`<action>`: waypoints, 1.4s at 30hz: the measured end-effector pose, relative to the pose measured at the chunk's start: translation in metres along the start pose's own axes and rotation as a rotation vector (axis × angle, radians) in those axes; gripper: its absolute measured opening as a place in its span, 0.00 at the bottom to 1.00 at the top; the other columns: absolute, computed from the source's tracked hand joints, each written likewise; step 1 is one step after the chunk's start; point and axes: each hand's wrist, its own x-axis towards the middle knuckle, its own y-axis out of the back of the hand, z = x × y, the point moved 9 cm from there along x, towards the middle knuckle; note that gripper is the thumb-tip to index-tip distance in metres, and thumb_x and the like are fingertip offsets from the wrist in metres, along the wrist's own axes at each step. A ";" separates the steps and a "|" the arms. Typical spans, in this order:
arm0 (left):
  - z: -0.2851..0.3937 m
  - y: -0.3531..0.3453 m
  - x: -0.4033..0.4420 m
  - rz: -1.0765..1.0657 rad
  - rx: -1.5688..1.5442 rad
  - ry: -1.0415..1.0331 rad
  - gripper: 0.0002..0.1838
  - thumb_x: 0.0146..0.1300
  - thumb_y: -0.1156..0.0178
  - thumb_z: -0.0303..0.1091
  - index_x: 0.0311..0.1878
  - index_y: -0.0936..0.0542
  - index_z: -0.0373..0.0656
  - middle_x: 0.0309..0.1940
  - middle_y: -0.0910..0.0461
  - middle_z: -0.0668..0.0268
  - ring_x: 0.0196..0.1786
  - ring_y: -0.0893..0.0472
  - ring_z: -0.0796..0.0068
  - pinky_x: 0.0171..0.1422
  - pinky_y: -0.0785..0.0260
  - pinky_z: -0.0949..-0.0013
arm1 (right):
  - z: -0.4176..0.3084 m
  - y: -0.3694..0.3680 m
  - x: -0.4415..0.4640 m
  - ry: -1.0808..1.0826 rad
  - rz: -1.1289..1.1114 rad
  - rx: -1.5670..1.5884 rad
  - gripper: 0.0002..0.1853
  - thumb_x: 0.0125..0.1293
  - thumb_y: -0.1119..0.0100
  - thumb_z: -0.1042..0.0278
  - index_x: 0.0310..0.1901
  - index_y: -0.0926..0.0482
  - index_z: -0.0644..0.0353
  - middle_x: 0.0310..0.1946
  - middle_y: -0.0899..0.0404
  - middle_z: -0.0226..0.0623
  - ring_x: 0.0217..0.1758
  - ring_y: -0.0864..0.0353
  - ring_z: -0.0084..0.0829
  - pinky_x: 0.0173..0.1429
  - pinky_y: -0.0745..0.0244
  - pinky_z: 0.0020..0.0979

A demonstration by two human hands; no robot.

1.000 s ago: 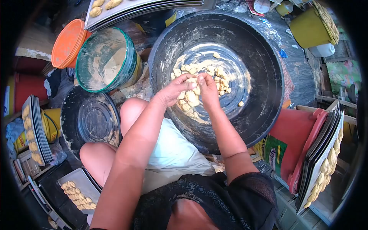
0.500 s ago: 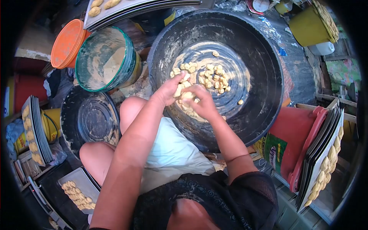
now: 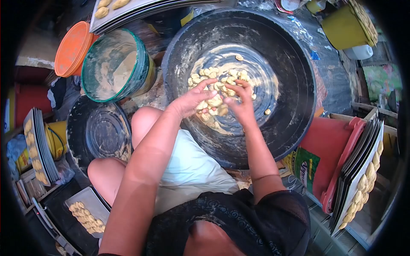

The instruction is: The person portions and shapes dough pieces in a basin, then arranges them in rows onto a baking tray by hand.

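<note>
A wide black basin [image 3: 294, 72] in front of me holds many small dough pieces [image 3: 209, 72], spread over its floury bottom. My left hand [image 3: 190, 101] is over the basin, thumb and fingers curled around a pale dough lump [image 3: 215, 100]. Its fingertips show beneath the lump. Just to the right, my right hand [image 3: 242, 102] has its fingers apart above the pieces and nothing visible in its grasp. A blurred dough piece [image 3: 223, 110] shows below and between the hands. One single piece [image 3: 267, 112] lies apart at the basin's right.
A green-rimmed bucket [image 3: 139, 64] with flour and an orange bucket [image 3: 70, 47] stand at the left. A smaller black basin [image 3: 74, 136] sits beside my knee. Stacked trays [image 3: 341, 200] bearing shaped dough lean by a red bucket [image 3: 326, 149] at right. Another dough tray [image 3: 96, 200] lies lower left.
My hands were close together over the dough. Now the right hand has moved right and up with its fingers spread, while the left has turned to cup a lump.
</note>
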 end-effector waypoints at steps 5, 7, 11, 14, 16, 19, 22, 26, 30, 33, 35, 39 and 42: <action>-0.007 -0.007 0.000 -0.099 0.098 0.072 0.35 0.63 0.42 0.35 0.73 0.41 0.48 0.47 0.22 0.58 0.34 0.20 0.74 0.24 0.33 0.79 | 0.051 -0.034 -0.030 -0.545 -0.233 0.380 0.16 0.61 0.35 0.66 0.49 0.21 0.61 0.53 0.27 0.39 0.58 0.27 0.31 0.60 0.31 0.33; -0.004 -0.010 -0.002 -0.135 0.082 0.050 0.39 0.57 0.45 0.28 0.74 0.43 0.49 0.44 0.22 0.58 0.35 0.20 0.72 0.24 0.33 0.78 | 0.053 -0.022 -0.019 -0.457 -0.159 0.451 0.17 0.61 0.36 0.69 0.52 0.21 0.61 0.49 0.24 0.37 0.58 0.27 0.32 0.62 0.33 0.34; -0.002 -0.004 -0.003 -0.130 0.059 0.028 0.47 0.50 0.49 0.23 0.77 0.51 0.52 0.51 0.24 0.54 0.37 0.18 0.68 0.26 0.31 0.76 | 0.005 -0.026 -0.009 -0.184 -0.261 0.370 0.14 0.61 0.36 0.68 0.49 0.17 0.58 0.39 0.18 0.34 0.53 0.23 0.32 0.59 0.30 0.35; -0.001 -0.015 -0.007 -0.150 -0.038 0.039 0.50 0.50 0.50 0.21 0.78 0.57 0.53 0.61 0.30 0.50 0.42 0.18 0.65 0.31 0.27 0.71 | 0.031 -0.029 -0.016 -0.331 -0.346 0.269 0.14 0.60 0.35 0.65 0.47 0.17 0.58 0.45 0.18 0.38 0.55 0.24 0.36 0.61 0.32 0.37; 0.002 -0.016 -0.007 -0.165 -0.104 0.027 0.51 0.50 0.51 0.20 0.79 0.59 0.54 0.68 0.36 0.49 0.47 0.18 0.63 0.37 0.24 0.68 | 0.024 -0.020 -0.009 -0.201 -0.322 0.231 0.11 0.62 0.36 0.68 0.46 0.17 0.60 0.44 0.19 0.38 0.54 0.23 0.33 0.60 0.31 0.35; -0.004 -0.011 -0.001 -0.170 -0.162 -0.004 0.52 0.48 0.51 0.19 0.79 0.59 0.56 0.72 0.44 0.49 0.57 0.21 0.60 0.43 0.20 0.64 | -0.017 -0.031 -0.010 0.030 -0.318 0.132 0.09 0.64 0.38 0.69 0.45 0.19 0.62 0.41 0.19 0.35 0.49 0.22 0.31 0.57 0.29 0.33; -0.005 -0.005 0.000 -0.146 -0.112 -0.038 0.51 0.50 0.50 0.19 0.79 0.57 0.54 0.73 0.46 0.49 0.63 0.25 0.61 0.47 0.21 0.67 | 0.007 -0.044 -0.017 -0.113 -0.317 0.296 0.10 0.65 0.38 0.69 0.45 0.20 0.63 0.42 0.18 0.35 0.45 0.20 0.28 0.52 0.26 0.31; -0.006 0.001 -0.003 -0.052 0.173 0.114 0.36 0.60 0.43 0.28 0.73 0.42 0.45 0.63 0.32 0.50 0.60 0.24 0.65 0.45 0.24 0.71 | 0.068 -0.045 -0.020 -0.604 -0.311 0.525 0.10 0.67 0.39 0.68 0.45 0.21 0.64 0.38 0.18 0.32 0.43 0.21 0.20 0.43 0.26 0.24; 0.003 0.049 0.007 0.352 0.529 0.019 0.23 0.65 0.39 0.43 0.58 0.24 0.37 0.46 0.19 0.56 0.50 0.21 0.68 0.51 0.29 0.70 | 0.181 -0.070 -0.025 -0.620 -0.376 0.237 0.15 0.65 0.36 0.61 0.47 0.20 0.63 0.37 0.17 0.35 0.43 0.19 0.25 0.46 0.26 0.27; 0.020 0.082 0.004 0.616 0.590 -0.201 0.22 0.66 0.39 0.46 0.49 0.19 0.34 0.44 0.17 0.58 0.47 0.21 0.71 0.55 0.31 0.68 | 0.262 -0.118 -0.039 -0.665 -0.409 -0.015 0.31 0.57 0.30 0.51 0.58 0.25 0.61 0.50 0.21 0.44 0.53 0.22 0.36 0.56 0.28 0.35; 0.034 0.092 -0.005 0.749 0.554 -0.240 0.22 0.66 0.38 0.46 0.49 0.19 0.34 0.44 0.17 0.57 0.48 0.21 0.71 0.55 0.31 0.69 | 0.273 -0.156 -0.039 -0.669 -0.407 -0.238 0.41 0.52 0.29 0.46 0.64 0.30 0.58 0.61 0.28 0.48 0.63 0.27 0.41 0.64 0.32 0.42; 0.033 0.105 -0.006 0.798 0.492 -0.261 0.21 0.66 0.39 0.45 0.49 0.19 0.34 0.42 0.17 0.57 0.47 0.21 0.72 0.56 0.32 0.69 | 0.223 -0.204 -0.036 -0.826 -0.435 -0.638 0.47 0.50 0.29 0.43 0.70 0.39 0.48 0.72 0.46 0.46 0.75 0.49 0.46 0.72 0.54 0.58; 0.028 0.120 0.001 0.775 0.447 -0.245 0.20 0.65 0.39 0.43 0.50 0.19 0.35 0.41 0.17 0.58 0.46 0.22 0.72 0.54 0.32 0.69 | 0.243 -0.254 -0.030 -0.543 -0.600 -0.440 0.28 0.52 0.30 0.56 0.55 0.27 0.52 0.56 0.26 0.44 0.60 0.28 0.40 0.62 0.34 0.48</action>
